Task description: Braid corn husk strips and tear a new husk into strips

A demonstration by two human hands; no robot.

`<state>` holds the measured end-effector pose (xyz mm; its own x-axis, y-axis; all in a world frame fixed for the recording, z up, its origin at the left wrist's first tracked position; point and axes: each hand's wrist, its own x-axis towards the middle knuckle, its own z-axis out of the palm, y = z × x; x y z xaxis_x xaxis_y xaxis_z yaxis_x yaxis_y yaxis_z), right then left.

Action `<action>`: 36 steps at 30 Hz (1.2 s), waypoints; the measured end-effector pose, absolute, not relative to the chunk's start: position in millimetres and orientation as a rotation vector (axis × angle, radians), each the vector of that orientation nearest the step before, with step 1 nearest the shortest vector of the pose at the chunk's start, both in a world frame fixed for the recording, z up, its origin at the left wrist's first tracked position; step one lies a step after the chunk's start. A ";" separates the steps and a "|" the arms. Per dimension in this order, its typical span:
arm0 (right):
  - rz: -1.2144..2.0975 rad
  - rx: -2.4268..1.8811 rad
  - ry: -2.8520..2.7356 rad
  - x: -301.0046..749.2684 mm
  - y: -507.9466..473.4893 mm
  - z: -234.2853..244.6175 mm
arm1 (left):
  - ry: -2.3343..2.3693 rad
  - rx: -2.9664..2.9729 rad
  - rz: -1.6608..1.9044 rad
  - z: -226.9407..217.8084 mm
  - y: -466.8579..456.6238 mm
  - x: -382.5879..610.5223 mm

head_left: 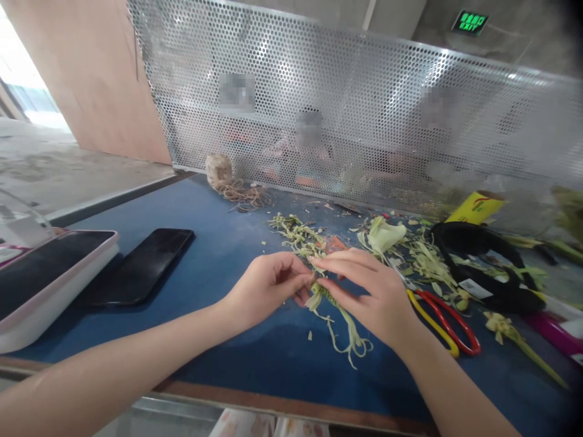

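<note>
Near the middle of the blue table, my left hand [273,279] is closed in a pinch at the upper end of a pale green plaited strip of plant leaf [328,296]. From the other side my right hand [371,285] meets it, thumb and fingertips gripping the same end. Loose curling strands [353,343] hang from the plait towards the table's front edge. The exact spot between the fingertips is partly hidden. Just beyond the hands lies a knobbly pale green plaited length [298,233]. Scissors [449,321] with red and yellow handles rest beside my right forearm.
A dark phone [146,267] and a white-edged case [59,273] lie at left. Behind are a twine roll [218,171] and a perforated metal screen [291,91], with people beyond. Leaf scraps [428,261], a black headband-like loop [483,261] and a yellow tube [476,207] occupy the right.
</note>
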<state>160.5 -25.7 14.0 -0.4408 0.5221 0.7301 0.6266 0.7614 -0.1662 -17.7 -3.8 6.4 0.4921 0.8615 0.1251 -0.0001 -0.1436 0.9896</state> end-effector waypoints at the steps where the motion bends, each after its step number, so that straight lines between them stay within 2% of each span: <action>1: -0.199 -0.841 -2.155 160.7 -25.7 14.4 | 0.767 1.533 0.897 5.3 -3.7 -17.7; 12: -1.041 -0.525 -2.317 165.7 -35.1 24.2 | 0.789 1.515 0.852 3.3 -4.2 -15.3; 16: -1.133 -0.467 -2.297 166.9 -36.2 26.3 | 0.779 1.496 0.857 5.0 -4.8 -15.2; 21: -0.868 -0.540 -2.252 165.8 -30.1 14.7 | 0.761 1.501 0.882 3.9 -4.8 -15.6; 32: 0.270 -0.969 -1.892 151.1 -27.3 9.0 | 0.806 1.579 0.927 6.0 -6.5 -18.1; 36: 0.508 -1.040 -1.889 152.5 -26.3 10.2 | 0.824 1.701 0.947 6.0 -6.8 -19.9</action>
